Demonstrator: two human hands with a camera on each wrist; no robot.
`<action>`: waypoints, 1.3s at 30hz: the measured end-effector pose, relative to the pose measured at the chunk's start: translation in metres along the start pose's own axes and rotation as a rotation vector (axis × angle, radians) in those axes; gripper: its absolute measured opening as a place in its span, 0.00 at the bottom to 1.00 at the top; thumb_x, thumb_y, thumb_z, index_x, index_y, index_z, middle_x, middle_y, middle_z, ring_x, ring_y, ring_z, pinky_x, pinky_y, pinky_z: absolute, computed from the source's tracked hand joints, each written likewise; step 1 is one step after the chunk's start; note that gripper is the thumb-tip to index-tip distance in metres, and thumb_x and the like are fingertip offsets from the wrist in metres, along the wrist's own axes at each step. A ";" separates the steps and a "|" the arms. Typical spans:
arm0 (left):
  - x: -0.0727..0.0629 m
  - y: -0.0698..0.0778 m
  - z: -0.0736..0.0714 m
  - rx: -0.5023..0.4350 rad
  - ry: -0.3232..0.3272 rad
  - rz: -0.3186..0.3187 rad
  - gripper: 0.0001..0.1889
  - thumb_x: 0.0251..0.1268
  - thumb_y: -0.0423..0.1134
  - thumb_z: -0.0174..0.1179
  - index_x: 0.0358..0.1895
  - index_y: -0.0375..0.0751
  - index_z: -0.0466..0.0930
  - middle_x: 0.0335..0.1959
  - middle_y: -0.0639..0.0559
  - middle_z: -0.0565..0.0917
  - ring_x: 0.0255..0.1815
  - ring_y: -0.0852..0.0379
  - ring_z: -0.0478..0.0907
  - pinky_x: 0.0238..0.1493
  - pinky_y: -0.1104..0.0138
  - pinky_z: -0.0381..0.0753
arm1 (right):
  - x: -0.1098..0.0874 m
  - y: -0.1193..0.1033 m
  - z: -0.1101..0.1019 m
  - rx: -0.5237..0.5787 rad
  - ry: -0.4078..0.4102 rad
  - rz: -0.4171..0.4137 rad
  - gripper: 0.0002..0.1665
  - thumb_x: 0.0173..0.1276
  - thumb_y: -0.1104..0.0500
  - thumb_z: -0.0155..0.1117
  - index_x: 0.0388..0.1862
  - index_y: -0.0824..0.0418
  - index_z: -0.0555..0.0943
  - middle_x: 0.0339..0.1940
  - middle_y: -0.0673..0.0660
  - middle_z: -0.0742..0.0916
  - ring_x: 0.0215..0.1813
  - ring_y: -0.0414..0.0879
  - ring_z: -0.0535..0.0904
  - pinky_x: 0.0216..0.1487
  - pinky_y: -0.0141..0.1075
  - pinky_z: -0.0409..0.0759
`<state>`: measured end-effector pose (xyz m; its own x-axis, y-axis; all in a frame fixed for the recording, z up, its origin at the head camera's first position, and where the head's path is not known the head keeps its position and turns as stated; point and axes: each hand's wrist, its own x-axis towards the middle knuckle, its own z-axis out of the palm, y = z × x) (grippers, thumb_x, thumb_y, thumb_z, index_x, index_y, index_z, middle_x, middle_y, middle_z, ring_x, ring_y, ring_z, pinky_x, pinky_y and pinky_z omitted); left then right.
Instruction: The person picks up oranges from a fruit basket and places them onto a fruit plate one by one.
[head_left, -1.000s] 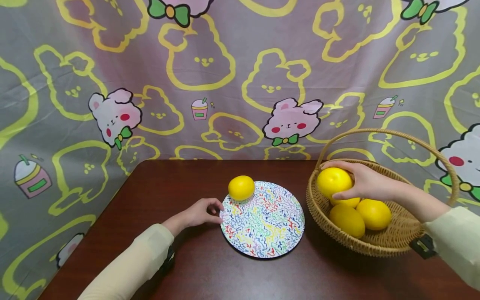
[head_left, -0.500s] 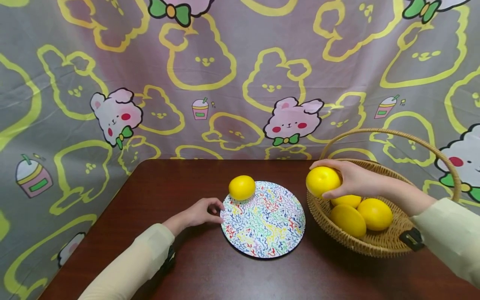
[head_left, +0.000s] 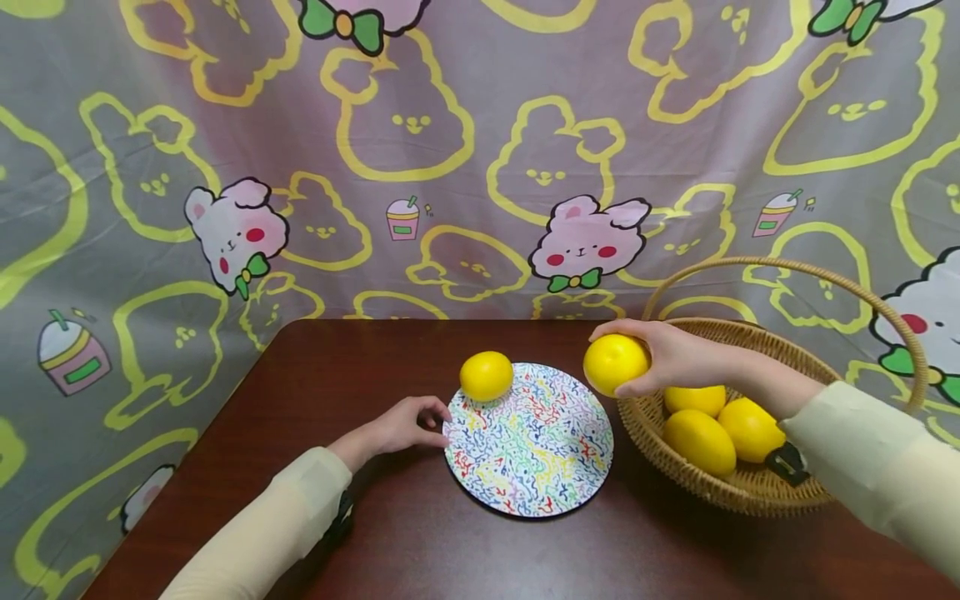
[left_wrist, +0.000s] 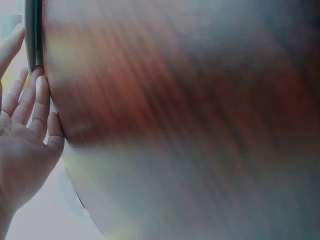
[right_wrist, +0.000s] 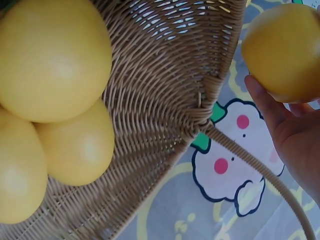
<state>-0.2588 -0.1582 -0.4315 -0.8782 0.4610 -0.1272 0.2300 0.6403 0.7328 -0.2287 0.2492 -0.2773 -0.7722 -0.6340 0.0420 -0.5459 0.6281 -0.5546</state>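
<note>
In the head view, my right hand (head_left: 678, 354) grips a yellow lemon (head_left: 617, 365) in the air, between the basket's left rim and the plate. The right wrist view has the same lemon (right_wrist: 285, 52) against the fingers. My left hand (head_left: 396, 427) is at the left edge of a round plate (head_left: 540, 450) with a multicoloured squiggle pattern. Its fingers touch the rim; in the left wrist view the left hand (left_wrist: 30, 135) has fairly straight fingers along the plate's edge (left_wrist: 34, 35). Another lemon (head_left: 486, 376) lies on the plate's upper left part.
A wicker basket (head_left: 817, 492) with a tall arched handle (head_left: 795, 265) stands at the right of the dark wooden table (head_left: 450, 550). Several lemons (head_left: 699, 442) lie in it, partly behind the right arm. A cartoon-printed curtain (head_left: 450, 108) hangs behind the table.
My right hand has carried its lemon leftward, from above the basket to beyond its left rim. The left hand, plate and lemon on it have stayed in place.
</note>
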 end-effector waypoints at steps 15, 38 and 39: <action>0.000 -0.001 0.000 0.003 0.004 0.027 0.16 0.53 0.41 0.74 0.44 0.45 0.80 0.38 0.55 0.78 0.40 0.54 0.72 0.42 0.63 0.74 | 0.035 0.000 0.014 0.039 -0.088 -0.003 0.39 0.54 0.52 0.76 0.63 0.54 0.70 0.48 0.54 0.79 0.42 0.50 0.75 0.41 0.44 0.75; 0.002 -0.003 0.001 0.007 -0.005 0.018 0.17 0.53 0.43 0.74 0.44 0.46 0.80 0.38 0.55 0.78 0.40 0.54 0.72 0.43 0.63 0.74 | 0.094 0.005 0.037 -0.106 -0.201 0.080 0.38 0.51 0.55 0.77 0.61 0.56 0.72 0.47 0.56 0.77 0.45 0.52 0.73 0.45 0.44 0.74; 0.002 -0.003 0.000 0.008 -0.004 0.014 0.16 0.53 0.43 0.74 0.44 0.47 0.80 0.38 0.55 0.78 0.40 0.54 0.72 0.43 0.64 0.74 | 0.096 0.005 0.038 -0.115 -0.209 0.082 0.38 0.51 0.55 0.77 0.61 0.57 0.72 0.47 0.56 0.77 0.45 0.52 0.73 0.45 0.44 0.74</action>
<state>-0.2612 -0.1586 -0.4341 -0.8733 0.4723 -0.1194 0.2458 0.6388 0.7291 -0.2937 0.1744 -0.3077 -0.7377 -0.6511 -0.1782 -0.5270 0.7204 -0.4508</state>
